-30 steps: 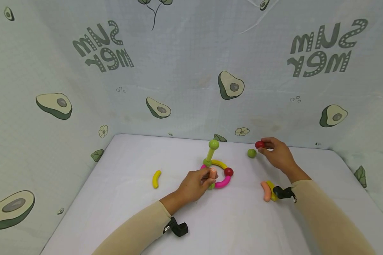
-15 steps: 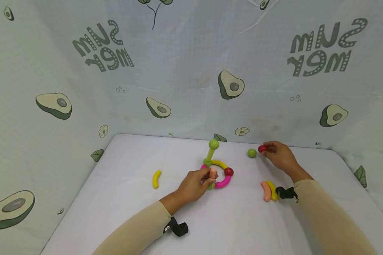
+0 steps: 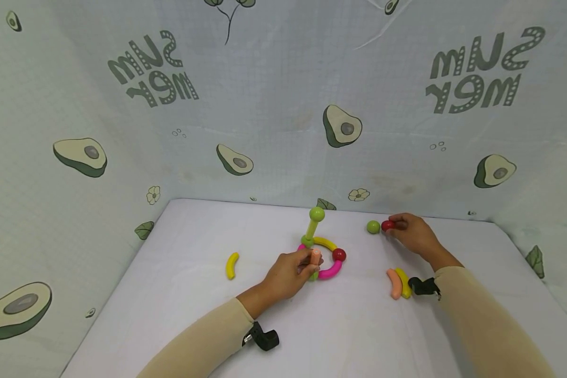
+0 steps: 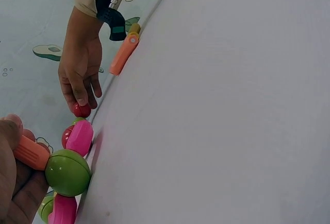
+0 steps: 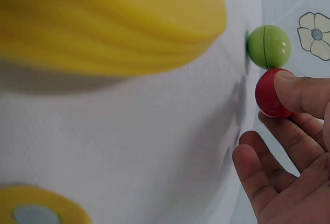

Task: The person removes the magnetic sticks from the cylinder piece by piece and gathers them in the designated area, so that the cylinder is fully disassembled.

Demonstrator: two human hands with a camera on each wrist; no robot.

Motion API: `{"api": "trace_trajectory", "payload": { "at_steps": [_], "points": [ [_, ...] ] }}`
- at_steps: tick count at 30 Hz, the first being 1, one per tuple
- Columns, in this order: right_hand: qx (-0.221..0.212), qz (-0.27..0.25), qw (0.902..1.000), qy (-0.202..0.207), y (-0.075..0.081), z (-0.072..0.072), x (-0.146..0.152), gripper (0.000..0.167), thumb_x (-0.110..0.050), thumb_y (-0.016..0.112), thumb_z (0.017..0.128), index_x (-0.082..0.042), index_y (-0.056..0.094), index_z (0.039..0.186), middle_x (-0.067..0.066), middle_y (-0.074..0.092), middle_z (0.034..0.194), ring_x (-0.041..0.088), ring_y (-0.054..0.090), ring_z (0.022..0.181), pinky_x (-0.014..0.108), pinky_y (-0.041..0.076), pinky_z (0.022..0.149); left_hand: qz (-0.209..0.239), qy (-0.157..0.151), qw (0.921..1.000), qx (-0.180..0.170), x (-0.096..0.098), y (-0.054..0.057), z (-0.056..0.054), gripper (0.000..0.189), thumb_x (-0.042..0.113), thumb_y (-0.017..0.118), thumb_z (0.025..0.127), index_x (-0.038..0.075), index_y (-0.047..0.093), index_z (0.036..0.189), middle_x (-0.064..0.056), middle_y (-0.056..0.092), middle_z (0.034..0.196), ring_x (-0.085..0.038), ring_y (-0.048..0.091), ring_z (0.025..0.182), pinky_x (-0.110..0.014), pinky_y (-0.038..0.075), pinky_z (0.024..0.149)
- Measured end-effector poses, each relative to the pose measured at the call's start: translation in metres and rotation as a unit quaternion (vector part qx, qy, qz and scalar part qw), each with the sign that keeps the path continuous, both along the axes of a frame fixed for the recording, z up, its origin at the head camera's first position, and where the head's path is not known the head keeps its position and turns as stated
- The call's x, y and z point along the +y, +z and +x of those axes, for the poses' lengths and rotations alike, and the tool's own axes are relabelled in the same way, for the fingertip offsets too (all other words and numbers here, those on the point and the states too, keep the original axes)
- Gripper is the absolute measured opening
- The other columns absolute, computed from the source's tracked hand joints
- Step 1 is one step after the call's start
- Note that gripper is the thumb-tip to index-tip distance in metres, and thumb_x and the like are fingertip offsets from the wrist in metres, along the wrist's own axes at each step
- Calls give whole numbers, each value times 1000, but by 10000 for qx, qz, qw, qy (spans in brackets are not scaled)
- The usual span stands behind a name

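My left hand (image 3: 283, 275) pinches an orange stick (image 4: 32, 153) between thumb and fingers, its lower end right at a green ball (image 4: 67, 172). That ball belongs to a ring of pink curved sticks (image 3: 329, 271), a yellow curved stick (image 3: 325, 242) and a red ball (image 3: 339, 255). From the ring's far left side rises a light green stick (image 3: 311, 229) topped by a green ball (image 3: 317, 213). Farther right, thumb and fingertips of my right hand (image 3: 413, 234) pinch a loose red ball (image 5: 267, 95), which meets a loose green ball (image 5: 269, 47) near the table's back edge.
A yellow curved stick (image 3: 232, 265) lies alone left of the ring. Near the right forearm, an orange curved stick (image 3: 394, 284) lies against a yellow one (image 3: 403, 283). A patterned cloth backdrop (image 3: 283, 105) rises behind the white table (image 3: 189, 231).
My right hand has brought the red ball down and nearer to me, from behind the green ball to right beside it. The left hand keeps still with the orange stick.
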State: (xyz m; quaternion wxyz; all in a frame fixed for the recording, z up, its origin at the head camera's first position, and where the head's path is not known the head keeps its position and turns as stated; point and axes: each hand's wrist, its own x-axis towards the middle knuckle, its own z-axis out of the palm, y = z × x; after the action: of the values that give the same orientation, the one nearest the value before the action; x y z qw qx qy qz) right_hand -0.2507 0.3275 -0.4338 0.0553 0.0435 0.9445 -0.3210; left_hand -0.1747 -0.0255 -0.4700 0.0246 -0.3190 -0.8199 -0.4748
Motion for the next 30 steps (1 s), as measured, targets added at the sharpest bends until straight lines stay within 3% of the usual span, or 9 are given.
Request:
{"api": "trace_trajectory", "payload": {
  "at_steps": [30],
  "points": [
    [-222,318,9991,195,3,-3,1,57,-21,66,100,7,45,144,36,47,142,51,46,129,59,47,101,102,40,9997,-207,1,0,0,23,13,69,99,8,65,121,-2,73,116,-3,67,101,-17,52,88]
  ]
}}
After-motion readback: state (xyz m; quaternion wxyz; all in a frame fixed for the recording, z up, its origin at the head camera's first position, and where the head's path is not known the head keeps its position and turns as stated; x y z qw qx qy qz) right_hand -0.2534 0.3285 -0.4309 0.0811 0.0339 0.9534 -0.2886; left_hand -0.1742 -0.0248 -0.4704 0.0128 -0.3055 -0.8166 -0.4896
